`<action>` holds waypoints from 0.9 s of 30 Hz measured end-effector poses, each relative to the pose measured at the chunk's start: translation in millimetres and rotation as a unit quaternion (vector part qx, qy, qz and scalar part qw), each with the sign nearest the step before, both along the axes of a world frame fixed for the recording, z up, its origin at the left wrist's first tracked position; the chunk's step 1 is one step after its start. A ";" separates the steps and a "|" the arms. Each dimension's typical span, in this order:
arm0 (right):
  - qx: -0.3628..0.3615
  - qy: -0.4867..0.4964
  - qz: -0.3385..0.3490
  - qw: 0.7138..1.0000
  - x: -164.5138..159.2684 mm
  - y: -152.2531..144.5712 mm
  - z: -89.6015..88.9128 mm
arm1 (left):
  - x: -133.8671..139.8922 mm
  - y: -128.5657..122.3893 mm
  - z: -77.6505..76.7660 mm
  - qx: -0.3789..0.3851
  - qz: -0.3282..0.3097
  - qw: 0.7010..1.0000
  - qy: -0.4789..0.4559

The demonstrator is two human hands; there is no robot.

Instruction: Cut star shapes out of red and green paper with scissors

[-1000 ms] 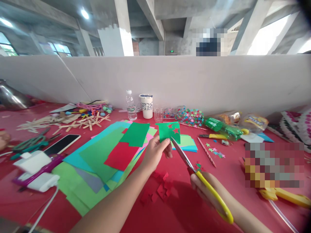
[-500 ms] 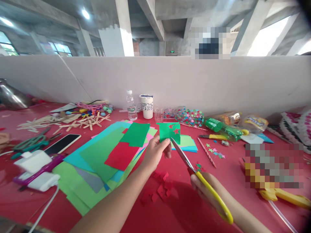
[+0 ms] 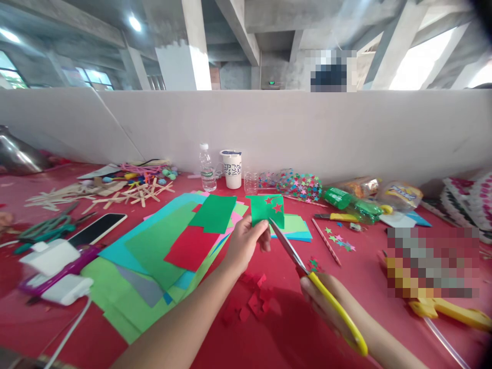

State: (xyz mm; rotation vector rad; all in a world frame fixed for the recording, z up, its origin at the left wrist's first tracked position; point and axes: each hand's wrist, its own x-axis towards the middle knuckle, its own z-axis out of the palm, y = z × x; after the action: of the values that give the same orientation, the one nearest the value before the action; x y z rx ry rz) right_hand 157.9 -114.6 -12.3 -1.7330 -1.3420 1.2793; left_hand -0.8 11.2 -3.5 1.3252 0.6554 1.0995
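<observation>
My left hand point(image 3: 249, 237) pinches the lower left of a small green sheet of paper point(image 3: 260, 206) and holds it up above the table. Red star shapes point(image 3: 277, 208) show on the right part of that sheet, either openings or pieces on it; I cannot tell which. My right hand point(image 3: 323, 294) is wrapped round the handles of yellow-handled scissors point(image 3: 290, 247). Their blade tips touch or nearly touch the sheet's lower edge, close to my left fingertips. Red paper scraps point(image 3: 257, 300) lie on the red table below my hands, and small cut stars point(image 3: 313, 264) lie behind my right hand.
Coloured sheets point(image 3: 157, 246) are spread at the left, near a phone point(image 3: 100, 229) and a power strip point(image 3: 77, 266). At the back stand a water bottle point(image 3: 207, 169) and a white cup point(image 3: 232, 174). A yellow glue gun point(image 3: 434, 305), a pencil point(image 3: 326, 242) and a cutter knife point(image 3: 338, 217) lie at the right.
Almost nothing differs. The whole view has shifted very slightly; both hands keep their hold on the paper and the scissors.
</observation>
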 end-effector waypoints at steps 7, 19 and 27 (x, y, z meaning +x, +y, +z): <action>0.008 0.003 -0.019 1.000 -0.1 -0.4 -4.7 | 0.4 -1.1 0.9 -0.010 0.000 1.000 -0.008; 0.002 0.056 -0.013 0.998 5.1 -0.7 -11.3 | -0.6 1.5 1.0 -0.015 0.048 0.999 -0.013; 0.014 0.093 0.004 0.996 8.7 0.2 -16.4 | 0.0 -1.2 0.2 -0.016 0.015 1.000 -0.013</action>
State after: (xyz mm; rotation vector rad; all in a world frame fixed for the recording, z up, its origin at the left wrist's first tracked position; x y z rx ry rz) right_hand 166.6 -114.4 -28.7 -1.5502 -1.2537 1.3823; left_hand -0.8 9.9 -3.3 1.2749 0.6724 1.1238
